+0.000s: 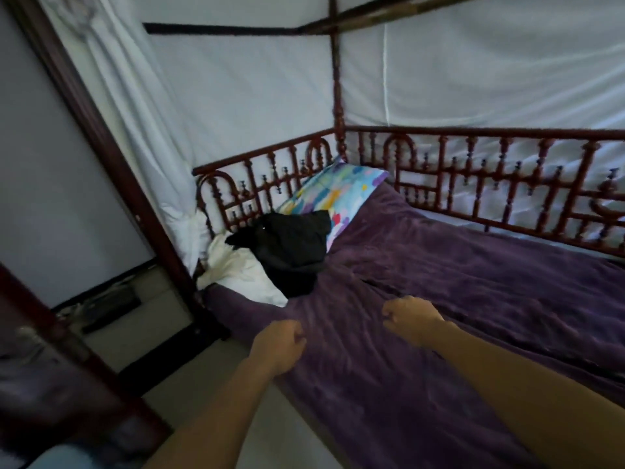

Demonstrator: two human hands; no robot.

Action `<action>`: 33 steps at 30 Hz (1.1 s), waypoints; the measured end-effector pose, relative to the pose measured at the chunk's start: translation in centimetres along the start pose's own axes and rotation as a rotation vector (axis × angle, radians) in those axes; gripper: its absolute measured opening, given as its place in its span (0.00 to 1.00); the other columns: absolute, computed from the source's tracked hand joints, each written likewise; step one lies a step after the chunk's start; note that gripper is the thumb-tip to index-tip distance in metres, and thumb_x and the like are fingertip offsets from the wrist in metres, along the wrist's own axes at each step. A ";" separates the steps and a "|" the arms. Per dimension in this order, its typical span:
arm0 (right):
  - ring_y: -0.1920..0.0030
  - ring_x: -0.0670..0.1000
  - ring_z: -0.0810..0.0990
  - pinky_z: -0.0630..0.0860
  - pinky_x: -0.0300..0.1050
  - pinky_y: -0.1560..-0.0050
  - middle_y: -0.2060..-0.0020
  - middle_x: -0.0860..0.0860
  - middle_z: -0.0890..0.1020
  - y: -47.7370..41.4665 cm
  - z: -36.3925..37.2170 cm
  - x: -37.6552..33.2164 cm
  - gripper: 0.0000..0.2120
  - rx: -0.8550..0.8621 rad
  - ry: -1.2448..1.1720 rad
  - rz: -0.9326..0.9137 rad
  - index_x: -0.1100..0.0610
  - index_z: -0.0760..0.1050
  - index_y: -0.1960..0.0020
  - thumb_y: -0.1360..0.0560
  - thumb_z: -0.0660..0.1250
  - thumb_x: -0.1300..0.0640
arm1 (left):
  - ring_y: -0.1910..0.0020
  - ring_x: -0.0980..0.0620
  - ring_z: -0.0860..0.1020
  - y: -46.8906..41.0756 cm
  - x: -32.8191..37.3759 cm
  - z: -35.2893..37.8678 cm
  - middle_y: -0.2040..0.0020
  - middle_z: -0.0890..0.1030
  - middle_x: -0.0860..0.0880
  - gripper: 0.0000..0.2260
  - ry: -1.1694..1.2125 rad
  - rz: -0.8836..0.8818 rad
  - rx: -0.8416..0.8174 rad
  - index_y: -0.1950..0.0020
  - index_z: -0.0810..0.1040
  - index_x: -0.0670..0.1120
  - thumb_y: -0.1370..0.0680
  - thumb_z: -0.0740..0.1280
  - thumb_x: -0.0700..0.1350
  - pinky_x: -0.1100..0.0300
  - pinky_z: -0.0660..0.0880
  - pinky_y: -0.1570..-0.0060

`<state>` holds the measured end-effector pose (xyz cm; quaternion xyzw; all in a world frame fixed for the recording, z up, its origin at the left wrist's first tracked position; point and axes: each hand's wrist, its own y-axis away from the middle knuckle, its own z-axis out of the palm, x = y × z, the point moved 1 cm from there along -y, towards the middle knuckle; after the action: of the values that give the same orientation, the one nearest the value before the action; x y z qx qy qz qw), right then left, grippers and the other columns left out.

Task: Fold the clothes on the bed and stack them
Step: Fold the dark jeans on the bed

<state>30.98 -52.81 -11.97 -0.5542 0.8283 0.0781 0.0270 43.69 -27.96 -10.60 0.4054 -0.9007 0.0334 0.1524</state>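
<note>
A crumpled black garment [291, 245] lies heaped at the head of the bed [473, 299], partly on a colourful pillow [334, 191]. A rumpled white garment [236, 269] sits beside it at the bed's near left corner. My left hand [279, 346] hovers over the bed's near edge with its fingers curled shut and nothing in it. My right hand [411, 318] is over the purple blanket, also curled shut and holding nothing. Both hands are short of the clothes, which lie farther off and to the left.
A red carved wooden railing [473, 177] runs along the head and far side of the bed. White netting [236, 96] hangs from the dark bedposts. A dark wooden door [50, 367] stands at the left, with pale floor below it.
</note>
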 end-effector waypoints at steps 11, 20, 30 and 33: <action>0.43 0.56 0.77 0.73 0.47 0.46 0.44 0.52 0.80 -22.0 3.5 -11.8 0.13 -0.092 -0.141 -0.135 0.49 0.77 0.44 0.25 0.61 0.46 | 0.42 0.50 0.76 -12.5 -16.7 -4.4 0.41 0.79 0.52 0.13 -0.021 -0.196 -0.037 0.41 0.77 0.50 0.23 0.63 0.52 0.59 0.71 0.44; 0.42 0.54 0.77 0.73 0.47 0.44 0.44 0.49 0.80 -37.6 4.0 -20.4 0.16 -0.154 -0.117 -0.201 0.46 0.75 0.39 0.25 0.63 0.46 | 0.41 0.49 0.76 -21.4 -29.4 -7.4 0.41 0.79 0.51 0.13 0.034 -0.307 -0.028 0.41 0.77 0.52 0.23 0.64 0.52 0.57 0.72 0.43; 0.39 0.53 0.75 0.71 0.45 0.45 0.40 0.50 0.78 -54.0 8.8 -27.0 0.15 -0.212 -0.138 -0.017 0.48 0.75 0.39 0.25 0.64 0.47 | 0.48 0.49 0.78 -37.1 -44.8 -9.7 0.49 0.81 0.49 0.08 0.059 -0.180 -0.094 0.49 0.79 0.49 0.23 0.63 0.50 0.60 0.69 0.56; 0.41 0.53 0.76 0.72 0.44 0.48 0.41 0.49 0.79 -56.7 10.5 -27.8 0.15 -0.243 -0.176 0.066 0.47 0.76 0.41 0.26 0.65 0.47 | 0.48 0.49 0.77 -41.6 -47.1 -9.6 0.51 0.79 0.50 0.07 0.041 -0.147 -0.150 0.51 0.77 0.48 0.22 0.63 0.49 0.60 0.68 0.56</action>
<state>93.45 -46.93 -24.34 -0.5170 0.8249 0.2269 0.0294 106.30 -20.06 -18.29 0.4571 -0.8652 -0.0373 0.2027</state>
